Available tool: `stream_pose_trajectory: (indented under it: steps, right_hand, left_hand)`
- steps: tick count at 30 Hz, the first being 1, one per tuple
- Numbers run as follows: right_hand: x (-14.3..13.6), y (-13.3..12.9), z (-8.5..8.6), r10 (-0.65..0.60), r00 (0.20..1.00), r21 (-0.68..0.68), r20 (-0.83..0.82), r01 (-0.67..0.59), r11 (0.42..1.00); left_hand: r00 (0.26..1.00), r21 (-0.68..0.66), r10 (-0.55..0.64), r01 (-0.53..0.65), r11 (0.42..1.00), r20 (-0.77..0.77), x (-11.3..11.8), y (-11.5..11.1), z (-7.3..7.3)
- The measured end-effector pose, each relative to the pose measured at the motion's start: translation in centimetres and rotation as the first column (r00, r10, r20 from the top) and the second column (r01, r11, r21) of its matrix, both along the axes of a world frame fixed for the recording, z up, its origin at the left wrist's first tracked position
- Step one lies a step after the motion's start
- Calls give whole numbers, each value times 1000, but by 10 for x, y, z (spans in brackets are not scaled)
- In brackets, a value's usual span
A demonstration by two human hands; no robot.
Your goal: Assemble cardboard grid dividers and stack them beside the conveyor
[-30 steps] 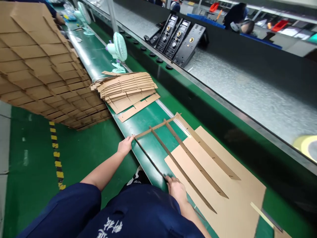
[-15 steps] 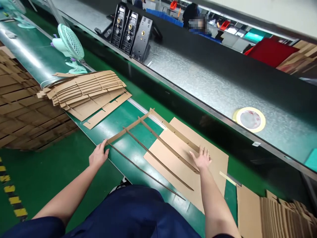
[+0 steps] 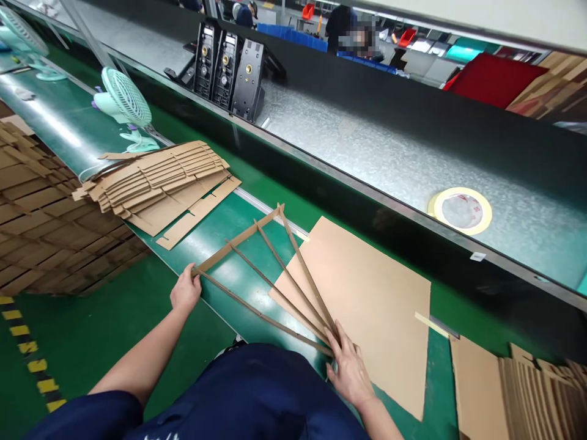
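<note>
A cardboard cross strip (image 3: 236, 243) stands on edge on the green bench, with several long cardboard divider strips (image 3: 305, 264) slotted into it. My left hand (image 3: 186, 290) is closed on the near corner, where the cross strip meets the nearest long strip. At the other end, my right hand (image 3: 349, 371) presses the free ends of the long strips together, so they fan out from its fingers. Part of the strips' ends is hidden under that hand. Beneath the strips and to their right lies a flat cardboard sheet (image 3: 367, 293).
Slotted cardboard pieces (image 3: 160, 180) are piled to the left, near a mint-green fan (image 3: 126, 98). More cardboard dividers (image 3: 536, 397) stand at the right. A tape roll (image 3: 460, 211) and black parts (image 3: 227, 67) rest on the conveyor beyond. Stacked cardboard (image 3: 50, 214) stands beside the bench.
My right hand has moved toward me and gathered the long strips' free ends, which were spread apart and roughly parallel. My left hand stays at the near corner.
</note>
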State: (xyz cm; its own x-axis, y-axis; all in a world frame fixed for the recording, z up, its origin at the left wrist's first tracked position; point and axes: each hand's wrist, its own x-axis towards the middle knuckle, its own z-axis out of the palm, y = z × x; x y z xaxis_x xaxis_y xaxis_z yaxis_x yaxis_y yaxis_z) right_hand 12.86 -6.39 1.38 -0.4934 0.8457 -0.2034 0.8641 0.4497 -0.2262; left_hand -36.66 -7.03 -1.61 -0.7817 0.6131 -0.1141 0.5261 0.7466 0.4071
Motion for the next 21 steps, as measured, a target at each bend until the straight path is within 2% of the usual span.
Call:
stream_pose_trajectory:
  steps: [2,4,6,7,9,10,12,13,14,15,16,17,18,19,20,21]
  right_hand:
    - [0,0,-11,-14,998,74,-67,19,997]
    - [3,8,-14,-26,987,147,-160,50,988]
    - [5,20,-3,-12,964,208,-265,69,976]
    - [6,26,9,-3,949,221,-314,77,972]
    - [4,37,44,1,912,176,-410,78,981]
    - [3,41,64,-12,889,104,-457,67,992]
    - [-1,49,102,-86,835,-131,-544,16,991]
    - [-3,51,117,-147,807,-275,-572,-20,961]
    - [-5,53,127,-220,781,-418,-584,-58,906]
    - [-6,55,133,-296,758,-549,-580,-96,830]
    - [-7,56,133,-372,736,-658,-565,-131,741]
    - [-8,58,128,-444,712,-741,-543,-159,652]
    - [-8,60,120,-510,686,-798,-519,-174,578]
    - [-7,63,109,-567,657,-832,-497,-173,528]
    - [-6,67,97,-613,629,-850,-479,-158,502]
    - [-5,72,85,-648,602,-859,-466,-131,495]
  left_hand:
    - [1000,-6,15,-15,1000,0,-1,1,0]
    - [999,35,13,-12,999,-30,-4,2,5]
    - [991,156,-7,29,987,-136,-10,4,22]
    - [976,243,-12,66,968,-216,-16,5,38]
    - [919,439,20,169,883,-395,-28,5,85]
    - [879,531,61,228,816,-472,-34,5,115]
    - [799,679,175,348,647,-576,-43,7,182]
    - [763,716,215,413,563,-609,-44,9,215]
    - [739,736,225,491,466,-635,-44,13,245]
    - [722,732,209,553,399,-659,-40,19,269]
    - [722,723,167,588,363,-671,-36,28,288]
    - [732,710,100,605,359,-674,-30,39,298]
    - [741,688,20,613,387,-671,-23,53,301]
    - [750,658,-64,615,434,-658,-17,68,296]
    - [755,613,-147,615,496,-639,-11,84,285]
    - [756,559,-219,616,555,-617,-4,100,267]
